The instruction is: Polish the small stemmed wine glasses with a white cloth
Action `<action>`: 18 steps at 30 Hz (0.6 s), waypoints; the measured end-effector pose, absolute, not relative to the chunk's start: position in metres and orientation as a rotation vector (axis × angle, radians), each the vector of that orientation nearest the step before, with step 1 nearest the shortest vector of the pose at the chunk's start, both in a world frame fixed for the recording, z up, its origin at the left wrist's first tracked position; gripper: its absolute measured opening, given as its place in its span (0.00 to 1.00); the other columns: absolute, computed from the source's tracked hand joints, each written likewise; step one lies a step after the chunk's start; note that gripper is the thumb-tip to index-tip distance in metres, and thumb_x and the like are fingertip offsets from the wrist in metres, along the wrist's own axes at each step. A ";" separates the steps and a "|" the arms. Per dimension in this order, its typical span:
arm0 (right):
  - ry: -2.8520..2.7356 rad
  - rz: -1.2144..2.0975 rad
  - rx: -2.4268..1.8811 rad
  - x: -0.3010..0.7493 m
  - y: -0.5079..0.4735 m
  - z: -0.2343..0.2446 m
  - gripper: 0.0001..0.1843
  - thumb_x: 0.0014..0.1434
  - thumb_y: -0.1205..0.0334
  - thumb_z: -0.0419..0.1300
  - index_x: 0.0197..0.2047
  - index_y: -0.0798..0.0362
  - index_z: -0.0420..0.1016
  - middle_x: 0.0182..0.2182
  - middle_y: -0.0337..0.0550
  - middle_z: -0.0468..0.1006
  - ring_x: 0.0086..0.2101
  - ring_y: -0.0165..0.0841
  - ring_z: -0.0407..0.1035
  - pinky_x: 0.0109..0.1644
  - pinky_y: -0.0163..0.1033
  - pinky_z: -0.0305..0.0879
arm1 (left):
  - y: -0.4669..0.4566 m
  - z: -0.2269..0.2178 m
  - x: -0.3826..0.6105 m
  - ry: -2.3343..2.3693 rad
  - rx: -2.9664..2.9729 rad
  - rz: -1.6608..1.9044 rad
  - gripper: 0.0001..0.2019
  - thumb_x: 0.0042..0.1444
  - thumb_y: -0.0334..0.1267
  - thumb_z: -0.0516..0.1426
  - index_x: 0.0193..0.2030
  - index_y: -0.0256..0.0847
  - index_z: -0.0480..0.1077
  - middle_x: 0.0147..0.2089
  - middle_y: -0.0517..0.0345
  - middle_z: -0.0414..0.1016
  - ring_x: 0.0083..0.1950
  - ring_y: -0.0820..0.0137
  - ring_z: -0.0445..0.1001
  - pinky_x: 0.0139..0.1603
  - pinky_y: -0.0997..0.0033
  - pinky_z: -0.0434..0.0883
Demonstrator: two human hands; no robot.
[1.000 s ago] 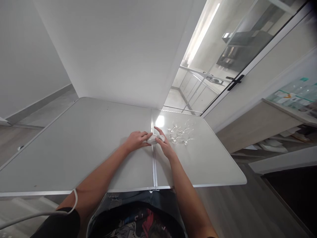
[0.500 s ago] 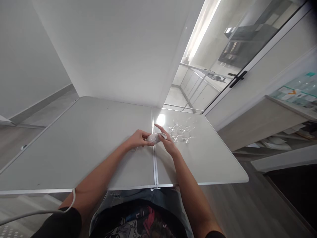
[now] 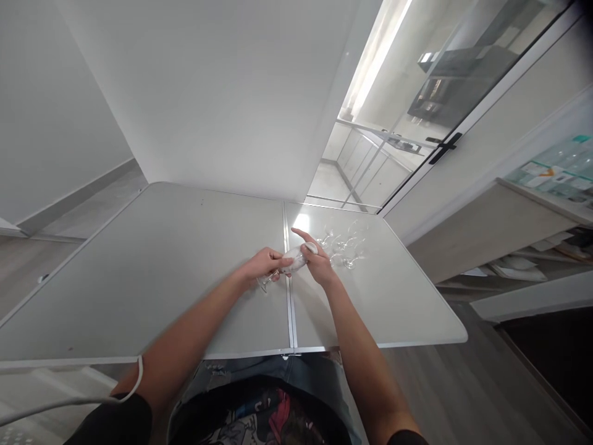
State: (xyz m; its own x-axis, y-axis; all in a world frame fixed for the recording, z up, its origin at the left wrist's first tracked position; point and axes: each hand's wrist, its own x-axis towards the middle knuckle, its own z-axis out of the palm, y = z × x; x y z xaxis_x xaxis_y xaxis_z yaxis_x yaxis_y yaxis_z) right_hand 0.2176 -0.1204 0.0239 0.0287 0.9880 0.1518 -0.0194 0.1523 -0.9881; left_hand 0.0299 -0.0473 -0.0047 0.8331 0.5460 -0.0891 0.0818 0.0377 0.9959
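Note:
My left hand is closed on a clear stemmed glass held tilted above the grey folding table; its stem and foot point down to the left. My right hand presses a white cloth into or around the glass bowl, fingers curled on the cloth and the index finger stretched out. Both hands meet over the table's centre seam.
Several more clear stemmed glasses stand in a group on the table just right of my hands. A white wall rises behind the table, a glass door to the right, and shelving at far right.
Both hands have lifted the glass off the table and tilted it; its stem and foot now show below my left hand. My right hand has shifted slightly up and right with the cloth.

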 end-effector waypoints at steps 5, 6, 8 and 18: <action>-1.256 1.169 -0.999 0.221 -0.117 0.024 0.35 0.61 0.42 0.61 0.66 0.47 0.67 0.35 0.43 0.78 0.34 0.38 0.69 0.40 0.42 0.65 | -0.041 -0.004 0.030 0.417 1.106 0.213 0.31 0.53 0.65 0.60 0.41 0.33 0.74 0.32 0.48 0.78 0.17 0.82 0.55 0.19 0.77 0.52; -1.253 1.147 -1.011 0.221 -0.115 0.022 0.33 0.61 0.42 0.61 0.65 0.47 0.68 0.32 0.41 0.76 0.32 0.37 0.67 0.39 0.41 0.64 | -0.041 -0.005 0.030 0.445 1.142 0.251 0.30 0.54 0.65 0.60 0.40 0.33 0.75 0.33 0.48 0.78 0.18 0.82 0.56 0.19 0.77 0.52; -1.240 1.098 -1.045 0.219 -0.111 0.020 0.31 0.62 0.43 0.60 0.64 0.47 0.69 0.27 0.38 0.71 0.29 0.35 0.64 0.36 0.40 0.62 | -0.043 -0.007 0.031 0.527 1.329 0.382 0.28 0.55 0.63 0.61 0.36 0.33 0.76 0.31 0.50 0.77 0.20 0.80 0.61 0.22 0.76 0.56; -1.176 0.944 -1.230 0.217 -0.108 0.026 0.23 0.63 0.47 0.59 0.59 0.44 0.73 0.28 0.36 0.64 0.31 0.34 0.58 0.37 0.37 0.60 | -0.055 -0.017 0.036 0.992 2.294 0.908 0.31 0.52 0.57 0.66 0.58 0.40 0.75 0.29 0.55 0.75 0.30 0.68 0.70 0.31 0.71 0.58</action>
